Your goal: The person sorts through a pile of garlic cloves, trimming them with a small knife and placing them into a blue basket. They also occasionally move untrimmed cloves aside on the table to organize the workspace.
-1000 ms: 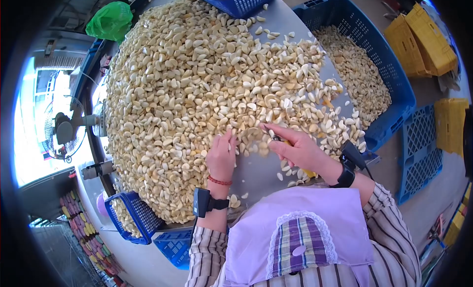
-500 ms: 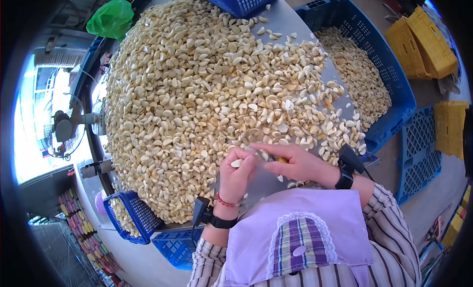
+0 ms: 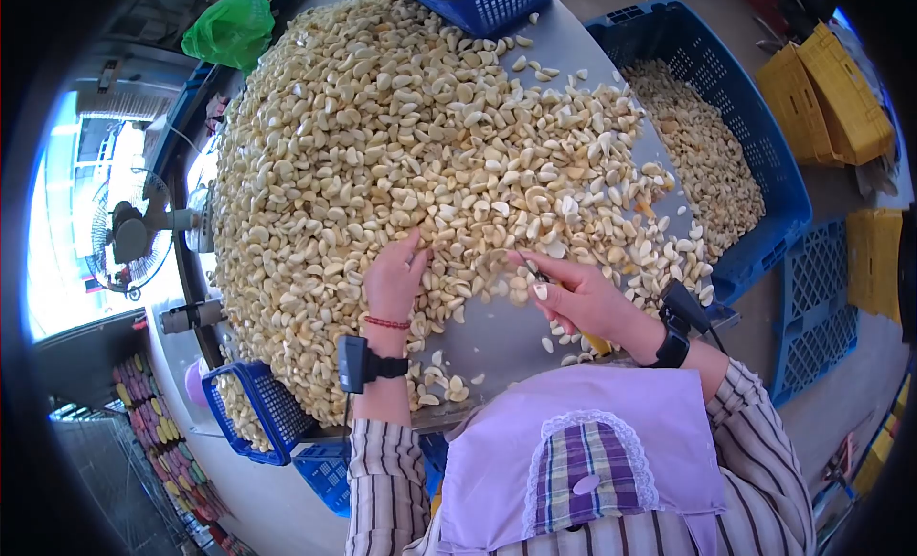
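A large heap of pale, cream-coloured split kernels (image 3: 344, 174) covers the metal table (image 3: 487, 341). My left hand (image 3: 394, 277) rests at the heap's near edge, thumb and forefinger close together over the pieces; what they hold, if anything, is hidden. To its right, my right hand (image 3: 583, 296) is closed around a small knife with a yellow handle (image 3: 597, 344), whose dark blade end shows by the fingertips. A pale piece (image 3: 541, 291) lies against the fingers of that hand. The hands are apart.
A big blue crate (image 3: 788, 188) of pieces stands right of the table. One blue basket (image 3: 487, 7) sits at the far edge, another (image 3: 282, 413) at the near left. Yellow crates (image 3: 821, 97), a blue pallet (image 3: 817, 308), a fan (image 3: 134, 233) and a green bag (image 3: 229, 31) are around.
My left hand has moved left and forward onto the heap, away from my right hand. The white piece it held no longer shows. My right hand has shifted slightly right.
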{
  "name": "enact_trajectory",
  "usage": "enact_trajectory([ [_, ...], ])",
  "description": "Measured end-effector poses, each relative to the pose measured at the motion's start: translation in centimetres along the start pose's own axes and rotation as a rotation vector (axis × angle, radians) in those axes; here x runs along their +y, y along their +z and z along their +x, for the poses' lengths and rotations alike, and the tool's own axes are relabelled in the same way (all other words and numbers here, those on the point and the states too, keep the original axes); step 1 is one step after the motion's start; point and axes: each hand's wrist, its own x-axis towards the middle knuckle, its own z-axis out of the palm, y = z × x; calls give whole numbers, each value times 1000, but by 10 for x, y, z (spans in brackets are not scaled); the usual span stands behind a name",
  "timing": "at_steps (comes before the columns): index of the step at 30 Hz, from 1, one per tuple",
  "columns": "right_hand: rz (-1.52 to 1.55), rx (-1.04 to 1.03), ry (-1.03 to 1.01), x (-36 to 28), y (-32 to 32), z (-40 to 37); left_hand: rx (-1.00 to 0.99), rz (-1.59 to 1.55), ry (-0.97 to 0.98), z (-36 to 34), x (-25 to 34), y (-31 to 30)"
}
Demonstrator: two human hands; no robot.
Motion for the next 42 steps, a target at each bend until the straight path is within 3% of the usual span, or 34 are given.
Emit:
enact_trajectory([
  [4,32,43,-47,-1,-2,-1,-46,150,4,5,6,0],
  [6,27,43,-49,4,-6,1,-316,-149,-215,-12,28,-3],
  [7,31,49,-48,6,-6,1,-461,-177,-193,-20,36,-4],
  [8,41,55,-44,8,-7,2,-465,-177,-193,-28,33,-5],
  [10,49,61,-41,9,-8,3,-595,-871,-366,-39,28,-8],
  [11,56,60,-41,10,-9,4,-558,-1150,-199,-43,29,-2],
  [12,62,58,-41,10,-9,6,-553,-1153,-200,-42,31,-2],
  [14,58,60,-47,9,-7,7,-217,-1397,-222,-38,37,-2],
  [15,56,65,-58,9,-6,7,-259,-1482,-141,-32,30,-3],
  [16,52,62,-56,8,-5,7,-255,-1485,-139,-27,27,-4],
  [18,64,52,-25,8,-5,7,19,-1341,-282,-18,21,-6],
  [19,61,52,-26,8,-5,7,-90,-1109,-292,-13,2,-8],
  [20,65,53,-27,8,-5,7,-90,-1111,-292,-9,-5,1],
  [22,71,49,-29,8,-4,7,19,-98,98,-4,-10,22],
  [23,68,44,-27,8,-5,7,58,81,188,-9,9,24],
  [26,74,44,-33,7,-5,6,76,190,212,-10,18,28],
  [27,79,47,-40,7,-5,6,74,190,215,-10,17,28],
  [29,39,59,-35,9,-7,4,-4,-434,-143,-9,20,28],
  [30,-4,64,-25,10,-7,4,-9,-435,-143,-14,23,26],
  [32,-98,57,-61,2,-2,1,-121,-627,-320,-29,55,16],
  [34,-193,50,-95,5,0,3,-172,-679,-255,-40,63,23],
  [36,-462,30,-396,22,-1,10,-248,-743,-343,-52,79,28],
  [37,-439,-25,-262,6,3,3,-250,-823,-333,-57,83,32],
  [40,-445,-35,-165,-1,6,0,-280,-757,-210,-68,91,41],
  [41,-446,-36,-166,5,6,3,-306,-760,-189,-71,97,41],
  [42,-426,-21,-312,16,5,7,-305,-760,-189,-73,98,40],
])
